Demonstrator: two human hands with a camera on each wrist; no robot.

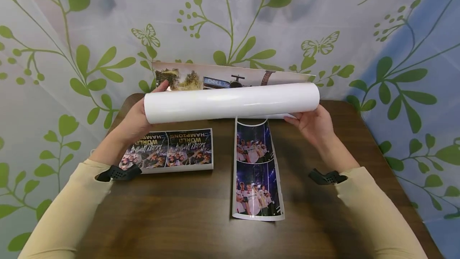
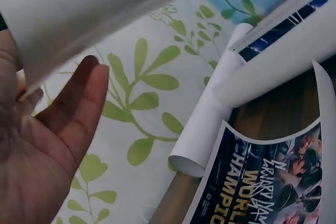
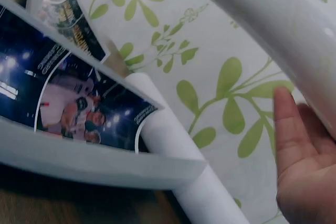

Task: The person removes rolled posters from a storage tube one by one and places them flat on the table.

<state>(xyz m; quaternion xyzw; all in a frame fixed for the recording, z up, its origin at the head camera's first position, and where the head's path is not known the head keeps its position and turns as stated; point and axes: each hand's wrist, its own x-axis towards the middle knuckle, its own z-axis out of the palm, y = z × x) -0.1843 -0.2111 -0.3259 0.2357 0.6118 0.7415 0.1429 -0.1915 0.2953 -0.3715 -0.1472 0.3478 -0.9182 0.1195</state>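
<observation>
Both hands hold up a large, partly rolled poster [image 1: 230, 101], its white back outward, raised over the table's far side. A printed strip with trees and a "DELL" banner shows beyond the roll. My left hand [image 1: 134, 121] grips its left end, a fingertip showing behind. At the other end, my right hand [image 1: 316, 125] holds the roll from below; the right wrist view shows its fingers [image 3: 289, 124] against the underside. Below lie a curled "World Champions" print [image 1: 179, 149] at left and a long print of group photos [image 1: 255, 171] in the middle.
A second white paper roll [image 2: 210, 108] lies along the back of the brown wooden table [image 1: 161, 219], mostly hidden in the head view. Right behind the table hangs a cloth [image 1: 201, 7] with green leaves and butterflies. Dark bands [image 1: 123, 172] sit at both wrists.
</observation>
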